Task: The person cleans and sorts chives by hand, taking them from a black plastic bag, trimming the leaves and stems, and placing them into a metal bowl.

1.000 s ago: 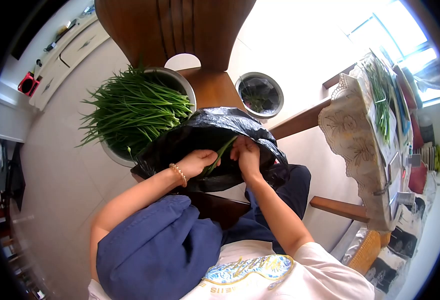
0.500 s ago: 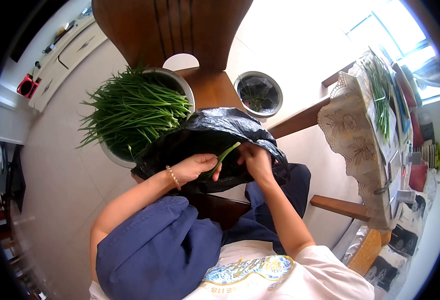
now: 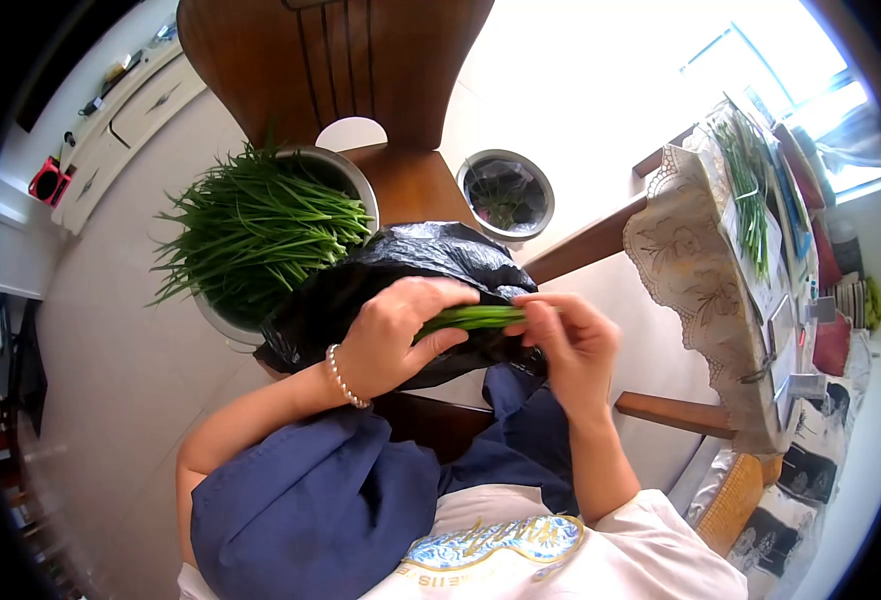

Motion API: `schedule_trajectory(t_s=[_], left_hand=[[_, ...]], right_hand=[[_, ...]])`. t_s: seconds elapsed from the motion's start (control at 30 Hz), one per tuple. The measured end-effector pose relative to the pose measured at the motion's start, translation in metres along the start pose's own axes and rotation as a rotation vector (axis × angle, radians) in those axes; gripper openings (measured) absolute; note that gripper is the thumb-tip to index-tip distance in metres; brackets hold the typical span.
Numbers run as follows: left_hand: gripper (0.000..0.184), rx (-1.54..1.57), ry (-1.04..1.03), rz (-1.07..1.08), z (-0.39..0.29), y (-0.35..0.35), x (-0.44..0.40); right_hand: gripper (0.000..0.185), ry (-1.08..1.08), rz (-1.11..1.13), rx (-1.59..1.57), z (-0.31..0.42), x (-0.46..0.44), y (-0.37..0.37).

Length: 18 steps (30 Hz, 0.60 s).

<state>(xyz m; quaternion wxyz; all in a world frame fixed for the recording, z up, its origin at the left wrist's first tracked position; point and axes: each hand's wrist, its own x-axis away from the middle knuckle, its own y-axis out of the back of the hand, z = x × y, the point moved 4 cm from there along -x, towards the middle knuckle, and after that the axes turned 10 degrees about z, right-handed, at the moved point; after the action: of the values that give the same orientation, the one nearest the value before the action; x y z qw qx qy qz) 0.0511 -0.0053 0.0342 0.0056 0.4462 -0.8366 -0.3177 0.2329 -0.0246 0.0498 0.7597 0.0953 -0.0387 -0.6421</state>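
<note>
Head view, looking down past a seated person's lap: both hands are raised over a black plastic bag (image 3: pixel 450 245), with a small bunch of thin green stems (image 3: pixel 480 317) lying nearly level between them. Half a second ago the hands were lower, at the bag's mouth, the stems slanting up from the left hand while the right hand was apart from them; now the right hand has come to their end and more green shows. This seems to make it two-handed work, in plain sight above the bag. The right hand (image 3: pixel 578 350) pinches the stems' right end between thumb and fingers. The left hand (image 3: pixel 392 335), a beaded bracelet (image 3: pixel 336 375) at its wrist, arches over the other end, thumb below and forefinger above; whether its fingers grip cannot be told. Left of the bag, a large green pile (image 3: pixel 260 225) spills over the rim of a metal bowl (image 3: pixel 365 185) beside a wooden chair (image 3: pixel 340 60), looking unchanged. A smaller bowl (image 3: pixel 510 236) stands to the chair's right.
</note>
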Motion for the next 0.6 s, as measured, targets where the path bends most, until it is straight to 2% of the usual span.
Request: schedule_trajectory(t_s=[0.03,0.07,0.17,0.23,0.3,0.33,0.37,0.43,0.5,0.57,0.6], left_hand=[[0.029,-0.144,-0.116,-0.185,-0.012,0.01,0.0],[0.036,-0.226,-0.139,-0.222,-0.022,0.021,0.002],[0.029,-0.413,-0.261,-0.437,-0.044,0.05,0.014],[0.016,-0.436,-0.354,-0.444,-0.055,0.059,0.017],[0.011,-0.197,-0.275,-0.247,-0.056,0.058,0.011],[0.01,-0.03,-0.196,-0.153,-0.051,0.052,0.006],[0.019,0.159,-0.049,-0.076,-0.044,0.045,0.006],[0.032,0.524,0.114,-0.088,-0.029,0.029,0.003],[0.043,0.647,0.146,-0.03,-0.023,0.025,0.003],[0.04,0.68,0.047,-0.226,-0.015,0.025,0.005],[0.034,0.796,0.11,-0.241,-0.017,0.025,0.004]], right_hand=[[0.018,0.029,-0.069,0.012,0.012,0.001,0.008],[0.02,0.088,-0.163,-0.014,0.026,0.003,0.019],[0.021,0.286,-0.414,-0.239,0.053,0.006,0.051],[0.022,0.357,-0.405,-0.309,0.057,0.007,0.057],[0.022,0.45,-0.338,-0.492,0.06,0.003,0.046],[0.023,0.376,-0.324,-0.527,0.055,0.002,0.035],[0.021,0.317,-0.218,-0.579,0.053,-0.001,0.019],[0.019,0.189,-0.042,-0.698,0.037,-0.004,-0.013],[0.017,0.098,0.034,-0.822,0.022,-0.002,-0.043],[0.017,0.012,0.075,-0.951,0.01,0.0,-0.067],[0.017,-0.028,0.091,-0.974,0.005,0.001,-0.075]])
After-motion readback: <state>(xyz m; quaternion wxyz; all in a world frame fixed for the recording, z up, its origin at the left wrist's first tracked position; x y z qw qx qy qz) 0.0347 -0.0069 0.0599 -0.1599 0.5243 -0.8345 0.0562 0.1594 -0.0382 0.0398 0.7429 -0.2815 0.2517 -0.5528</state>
